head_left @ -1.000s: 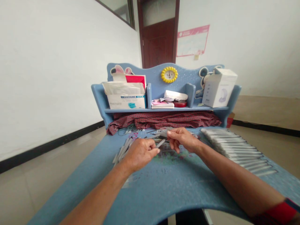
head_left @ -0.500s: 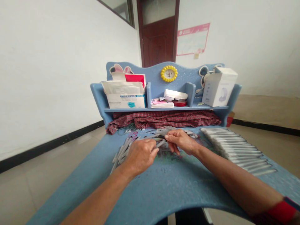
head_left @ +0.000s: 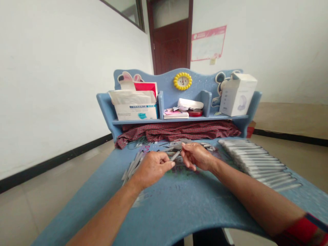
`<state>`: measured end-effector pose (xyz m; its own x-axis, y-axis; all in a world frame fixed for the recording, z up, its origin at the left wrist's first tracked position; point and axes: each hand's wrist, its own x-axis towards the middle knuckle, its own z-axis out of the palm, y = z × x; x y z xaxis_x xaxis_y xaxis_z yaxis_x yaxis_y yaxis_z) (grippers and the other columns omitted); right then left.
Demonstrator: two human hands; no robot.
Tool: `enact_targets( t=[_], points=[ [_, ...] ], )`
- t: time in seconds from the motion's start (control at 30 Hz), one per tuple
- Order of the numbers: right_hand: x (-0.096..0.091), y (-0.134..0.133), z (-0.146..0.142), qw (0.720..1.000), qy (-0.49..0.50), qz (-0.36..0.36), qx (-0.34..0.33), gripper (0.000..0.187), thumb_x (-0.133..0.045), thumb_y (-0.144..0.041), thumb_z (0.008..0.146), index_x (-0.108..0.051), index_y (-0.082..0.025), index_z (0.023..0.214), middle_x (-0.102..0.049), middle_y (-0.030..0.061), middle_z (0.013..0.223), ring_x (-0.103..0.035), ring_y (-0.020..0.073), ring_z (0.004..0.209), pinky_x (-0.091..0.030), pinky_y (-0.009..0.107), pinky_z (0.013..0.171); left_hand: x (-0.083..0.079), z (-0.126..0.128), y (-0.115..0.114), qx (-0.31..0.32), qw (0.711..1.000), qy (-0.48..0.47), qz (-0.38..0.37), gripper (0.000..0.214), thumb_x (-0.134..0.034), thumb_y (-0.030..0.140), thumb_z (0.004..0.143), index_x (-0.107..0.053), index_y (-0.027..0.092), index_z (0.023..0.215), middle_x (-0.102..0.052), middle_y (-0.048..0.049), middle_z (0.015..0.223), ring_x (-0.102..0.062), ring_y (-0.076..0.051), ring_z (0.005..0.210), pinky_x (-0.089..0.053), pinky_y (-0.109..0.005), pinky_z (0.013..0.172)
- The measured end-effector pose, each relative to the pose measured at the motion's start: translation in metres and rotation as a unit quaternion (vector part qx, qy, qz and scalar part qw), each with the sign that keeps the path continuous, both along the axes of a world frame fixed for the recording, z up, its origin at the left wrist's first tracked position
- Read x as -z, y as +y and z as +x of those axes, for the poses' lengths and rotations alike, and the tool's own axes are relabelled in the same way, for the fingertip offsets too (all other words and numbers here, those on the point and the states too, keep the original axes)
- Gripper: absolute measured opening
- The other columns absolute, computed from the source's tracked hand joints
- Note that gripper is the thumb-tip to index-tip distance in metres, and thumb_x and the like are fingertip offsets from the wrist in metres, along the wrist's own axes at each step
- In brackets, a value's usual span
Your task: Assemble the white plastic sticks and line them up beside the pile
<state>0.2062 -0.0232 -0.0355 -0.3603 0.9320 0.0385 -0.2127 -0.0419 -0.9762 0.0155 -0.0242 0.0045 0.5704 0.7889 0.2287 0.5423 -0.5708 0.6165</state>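
Note:
My left hand [head_left: 153,167] is closed around a translucent grey pen [head_left: 175,155], which points up and to the right from its thumb and forefinger. Against the pen's dark far end, my right hand [head_left: 196,156] has thumb and forefinger pinched together, its other fingers loosely curled. The exact part under those fingertips is hidden. Beside my left hand lies a loose heap of similar grey pen barrels [head_left: 132,165]. Small grey and dark pieces [head_left: 208,147] are scattered behind both hands. On the right, many pens [head_left: 263,164] lie side by side in a long row.
The blue table [head_left: 164,208] has a curved front edge. At its back stands a blue shelf [head_left: 138,121] with an open mask box [head_left: 135,111], a white carton [head_left: 238,95], papers [head_left: 176,115] and a red tin [head_left: 195,113]. Red checked cloth [head_left: 184,131] is stuffed beneath the shelf.
A dark piece seen earlier at my right fingertips no longer shows. Those fingers are now at the pen's end, and my left thumb has shifted slightly right along the pen. The view has moved a little.

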Motion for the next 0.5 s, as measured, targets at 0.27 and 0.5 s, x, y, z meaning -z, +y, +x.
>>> enact_targets(
  t=[0.27,0.5],
  points=[
    [0.002,-0.0013,-0.0005,1.0,-0.009,-0.003,-0.011,0.044,-0.045,-0.054,0.081,-0.052,-0.013,0.066,-0.059,0.0018,0.041,-0.044,0.0096,0.023,-0.031,0.017,0.024,-0.0003,-0.0014,-0.0001,0.004,0.999,-0.008,-0.035,0.025,-0.054,0.033,0.07,-0.052,0.015,0.053,-0.041,0.0055,0.046,-0.036,-0.008,0.045,-0.025,-0.02,0.045],
    [0.0019,-0.0022,-0.0015,1.0,-0.002,0.008,-0.023,0.044,-0.047,-0.053,0.081,-0.053,-0.012,0.067,-0.06,0.0021,0.043,-0.047,0.0097,0.025,-0.033,0.017,0.025,0.0009,-0.0019,0.0017,0.012,0.999,0.0,-0.042,0.025,-0.053,0.034,0.07,-0.052,0.015,0.053,-0.042,0.0048,0.047,-0.037,-0.008,0.046,-0.026,-0.02,0.045]
  ],
)
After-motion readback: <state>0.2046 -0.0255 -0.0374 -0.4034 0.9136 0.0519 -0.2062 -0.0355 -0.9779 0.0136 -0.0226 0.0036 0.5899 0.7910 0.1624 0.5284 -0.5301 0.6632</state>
